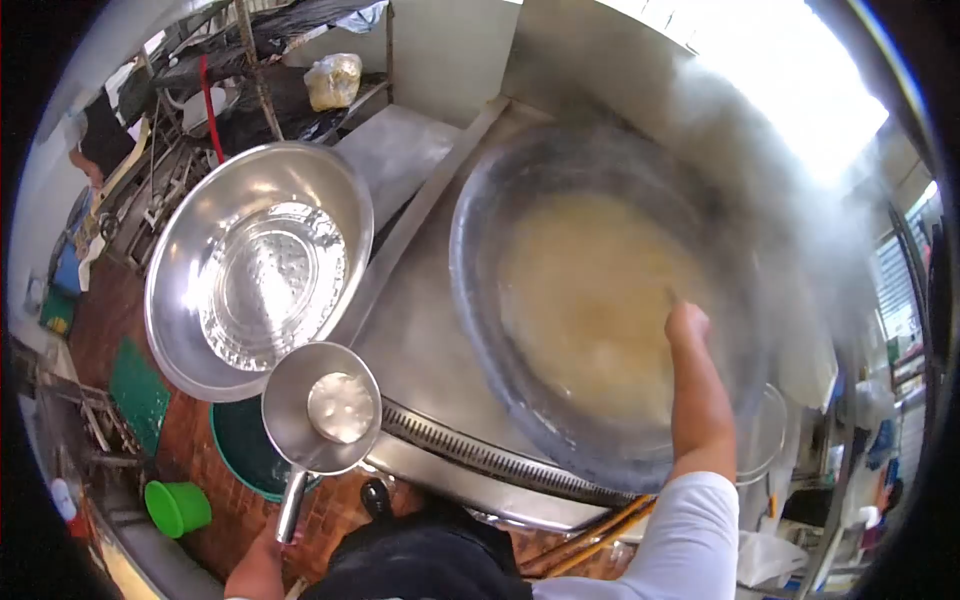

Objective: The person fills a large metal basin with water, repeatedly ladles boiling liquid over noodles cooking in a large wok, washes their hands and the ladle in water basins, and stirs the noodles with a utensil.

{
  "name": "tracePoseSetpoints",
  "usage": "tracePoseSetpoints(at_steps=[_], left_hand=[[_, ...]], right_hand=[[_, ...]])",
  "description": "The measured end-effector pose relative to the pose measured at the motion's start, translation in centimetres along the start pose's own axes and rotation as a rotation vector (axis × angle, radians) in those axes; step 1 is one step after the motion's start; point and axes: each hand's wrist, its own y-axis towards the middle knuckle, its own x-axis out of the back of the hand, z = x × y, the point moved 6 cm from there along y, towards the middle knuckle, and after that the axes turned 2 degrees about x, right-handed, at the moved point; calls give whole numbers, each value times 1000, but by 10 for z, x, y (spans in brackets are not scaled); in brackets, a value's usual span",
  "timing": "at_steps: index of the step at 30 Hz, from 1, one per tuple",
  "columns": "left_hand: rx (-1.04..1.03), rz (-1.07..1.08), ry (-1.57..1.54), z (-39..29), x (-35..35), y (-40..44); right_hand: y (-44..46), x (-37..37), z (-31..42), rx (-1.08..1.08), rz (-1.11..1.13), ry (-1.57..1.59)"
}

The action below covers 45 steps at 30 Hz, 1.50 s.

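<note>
My left hand [284, 532], low in view and mostly hidden, grips the handle of a metal dipper [283, 418]. A little liquid shines in the dipper's bowl, which overlaps the rim of a large steel basin [170, 330]. Over a wide dark wok [480, 300] of steaming, cloudy yellowish liquid [590, 290] reaches my right hand [687, 322]. Its fingers are closed, and a thin dark tip sticks out past them. What that thing is, I cannot make out through the steam.
The wok sits in a metal stove top [410, 330] with a slotted front grate [480, 455]. Below the basin stands a dark green tub [235, 465], with a bright green bucket [178, 508] on the brick floor. Long wooden poles [600, 535] lean near my right side.
</note>
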Motion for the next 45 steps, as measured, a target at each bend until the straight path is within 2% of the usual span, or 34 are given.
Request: tracePoseSetpoints(at_steps=[3, 5, 6, 8, 10, 14, 15, 17, 18, 21, 23, 24, 27, 29, 34, 37, 38, 40, 43, 44, 45], left_hand=[[-147, -53, 310, -19, -29, -28], [-217, -36, 334, -17, -23, 12], [-254, -21, 322, -10, -11, 38], [-136, 261, -38, -13, -30, 34], [-202, 201, 46, -20, -32, 20], [-76, 14, 330, -5, 11, 51], [-49, -34, 398, -1, 22, 62], [-13, -111, 599, -2, 30, 69], [-1, -137, 730, -4, 32, 72], [9, -112, 557, 3, 44, 90], [-61, -118, 626, -1, 43, 100], [-96, -124, 658, -3, 42, 106], [-134, -81, 530, -5, 28, 115], [-127, -51, 461, -3, 27, 117], [-117, -21, 404, 0, 22, 90], [-133, -63, 410, 15, 38, 54], [-148, -78, 400, 19, 43, 39], [-153, -133, 373, 31, 53, 17], [19, -311, 322, 52, 65, 17], [-22, -234, 319, 57, 62, 20], [-23, -263, 378, 58, 57, 21]], right_hand=[[6, -13, -15, 35, -24, 24], [-10, 9, -29, 23, -13, 41], [-25, 19, -34, -15, 15, 41], [-53, 37, -48, -18, 29, 16], [-87, 54, -61, 49, 8, -33], [-160, 109, -112, 152, -71, 49], [-173, 122, -128, 198, -159, 29], [-218, 163, -138, 130, 27, 17], [-239, 182, -138, 117, 26, -15], [-279, 206, -124, 102, 57, -160], [-285, 203, -112, 113, 114, -329], [-286, 196, -110, 65, 102, -289], [-277, 156, -87, 28, 92, -466], [-274, 127, -73, 53, 133, -347], [-197, 30, -63, 57, 289, -349], [-136, 16, -55, 33, 257, -291], [-120, 20, -46, 98, 220, -270], [-78, 20, -32, 52, 203, -265], [-18, 2, -15, -40, 159, -160], [-4, -10, -14, -59, 138, -116], [9, -25, -17, -79, 120, -72]])
